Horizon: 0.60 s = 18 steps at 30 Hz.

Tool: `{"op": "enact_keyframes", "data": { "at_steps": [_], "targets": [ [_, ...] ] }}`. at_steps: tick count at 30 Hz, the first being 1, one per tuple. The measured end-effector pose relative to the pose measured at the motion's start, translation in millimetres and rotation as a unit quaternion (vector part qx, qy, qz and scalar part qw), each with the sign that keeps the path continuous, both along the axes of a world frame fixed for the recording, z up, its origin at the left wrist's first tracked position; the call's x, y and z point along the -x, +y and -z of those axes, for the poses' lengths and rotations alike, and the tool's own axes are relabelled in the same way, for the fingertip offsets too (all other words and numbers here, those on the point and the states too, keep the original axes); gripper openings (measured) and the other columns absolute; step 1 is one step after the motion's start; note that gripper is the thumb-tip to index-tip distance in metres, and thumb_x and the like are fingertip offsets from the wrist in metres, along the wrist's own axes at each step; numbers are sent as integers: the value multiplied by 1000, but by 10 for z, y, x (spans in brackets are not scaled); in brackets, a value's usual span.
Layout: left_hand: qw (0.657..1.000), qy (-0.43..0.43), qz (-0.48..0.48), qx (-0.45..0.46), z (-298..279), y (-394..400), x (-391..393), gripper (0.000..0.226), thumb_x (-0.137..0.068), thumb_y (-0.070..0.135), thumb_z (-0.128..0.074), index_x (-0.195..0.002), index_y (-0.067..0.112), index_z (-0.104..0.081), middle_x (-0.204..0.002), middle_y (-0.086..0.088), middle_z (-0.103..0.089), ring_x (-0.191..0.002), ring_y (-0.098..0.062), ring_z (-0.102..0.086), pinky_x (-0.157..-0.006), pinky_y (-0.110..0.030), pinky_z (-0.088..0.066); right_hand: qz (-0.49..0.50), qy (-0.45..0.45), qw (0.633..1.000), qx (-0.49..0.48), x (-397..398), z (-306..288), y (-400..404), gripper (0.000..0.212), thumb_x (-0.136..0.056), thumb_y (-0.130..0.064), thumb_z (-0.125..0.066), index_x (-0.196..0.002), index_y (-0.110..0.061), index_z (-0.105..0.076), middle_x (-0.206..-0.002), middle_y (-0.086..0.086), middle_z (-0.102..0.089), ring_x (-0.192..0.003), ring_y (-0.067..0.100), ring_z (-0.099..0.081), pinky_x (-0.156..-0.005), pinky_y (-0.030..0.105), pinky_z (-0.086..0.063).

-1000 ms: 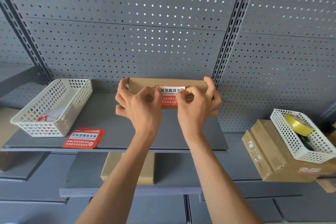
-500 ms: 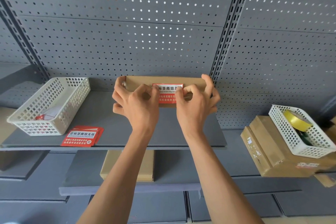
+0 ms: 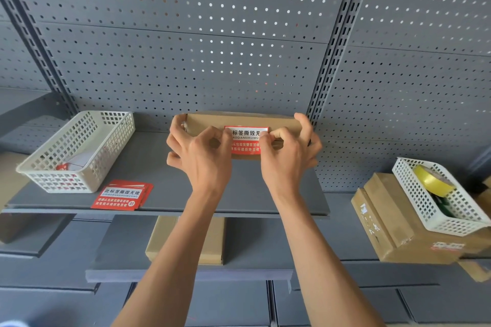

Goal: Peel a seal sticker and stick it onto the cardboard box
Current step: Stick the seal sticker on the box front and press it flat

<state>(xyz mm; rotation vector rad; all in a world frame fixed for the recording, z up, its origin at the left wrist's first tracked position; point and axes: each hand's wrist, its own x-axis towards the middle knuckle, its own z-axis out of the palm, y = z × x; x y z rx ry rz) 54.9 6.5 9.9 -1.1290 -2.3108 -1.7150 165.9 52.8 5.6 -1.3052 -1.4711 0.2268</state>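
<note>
A flat brown cardboard box (image 3: 212, 121) stands on the grey shelf (image 3: 148, 167) against the pegboard. A red and white seal sticker (image 3: 245, 139) lies over its top front edge, in the middle. My left hand (image 3: 199, 156) grips the box's left end, thumb and forefinger pressing the sticker's left side. My right hand (image 3: 288, 156) holds the right end, fingers wrapped over the top, thumb on the sticker's right side. The sticker's ends are hidden by my fingers.
A stack of red seal stickers (image 3: 121, 196) lies at the shelf's front left beside a white basket (image 3: 77, 151). Another cardboard box (image 3: 183, 240) sits on the lower shelf. At right, a white basket (image 3: 435, 194) with yellow tape (image 3: 430, 180) rests on a large box (image 3: 393, 223).
Both hands stay on the box and sticker; the fingers shift slightly along the sticker. The view has tilted a little upward.
</note>
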Motion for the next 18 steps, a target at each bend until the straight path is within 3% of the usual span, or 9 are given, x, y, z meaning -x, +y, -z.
{"op": "enact_keyframes", "data": {
  "at_steps": [8,18],
  "targets": [
    [1000,-1,1,2,-11,-25,3,29,-88,47,-65,-65,29,-67,-152,3,-27,-138,-21,-24,-97,-38,-15,-3,2,1000,15,-29,-27,-1,25,-83,-41,-67,-69,-24,-56,-147,-19,-40,-131,26,-31,-85,39,-26],
    [999,-6,22,-25,-6,11,77,28,-85,48,-70,-66,28,-65,-146,0,-32,-140,-22,-25,-108,-46,-22,-34,17,999,0,-106,-70,51,27,-78,-35,-75,-99,-26,-60,-142,-16,-46,-127,24,-34,-88,44,-36]
  ]
}}
